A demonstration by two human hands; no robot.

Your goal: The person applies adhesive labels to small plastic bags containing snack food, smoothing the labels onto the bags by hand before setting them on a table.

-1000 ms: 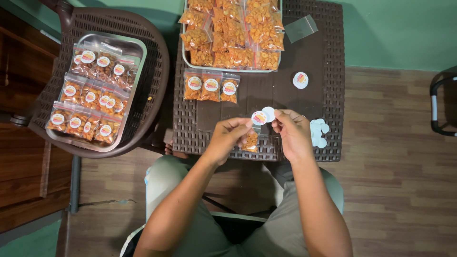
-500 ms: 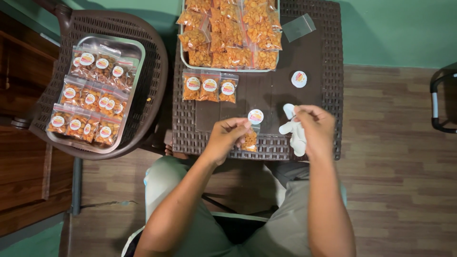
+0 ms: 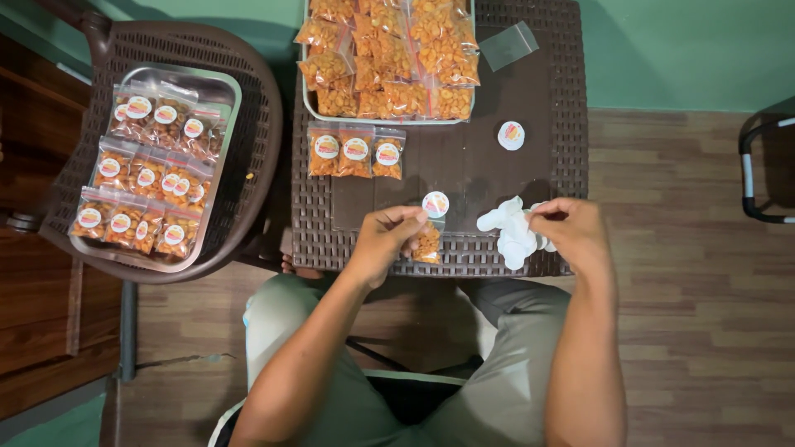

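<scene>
My left hand [image 3: 387, 240] pinches a round sticker [image 3: 435, 204] by its edge, just above a small clear snack packet [image 3: 428, 243] lying at the near edge of the dark wicker table [image 3: 546, 124]. My right hand [image 3: 571, 230] is over a heap of white backing papers [image 3: 512, 232] at the table's near right, fingers closed on a piece of white backing paper. Three labelled snack packets [image 3: 356, 152] lie in a row in the middle of the table. A single round sticker [image 3: 511, 135] lies farther right.
A metal tray [image 3: 308, 98] of unlabelled snack packets stands at the table's far side, with an empty clear bag [image 3: 508, 45] beside it. On a wicker chair [image 3: 257, 149] to the left, a second metal tray [image 3: 222, 157] holds several labelled packets. A dark chair frame [image 3: 758, 165] is at right.
My hands were together peeling a sticker. My right hand has moved right to the backing paper heap, while my left hand keeps the sticker over the packet.
</scene>
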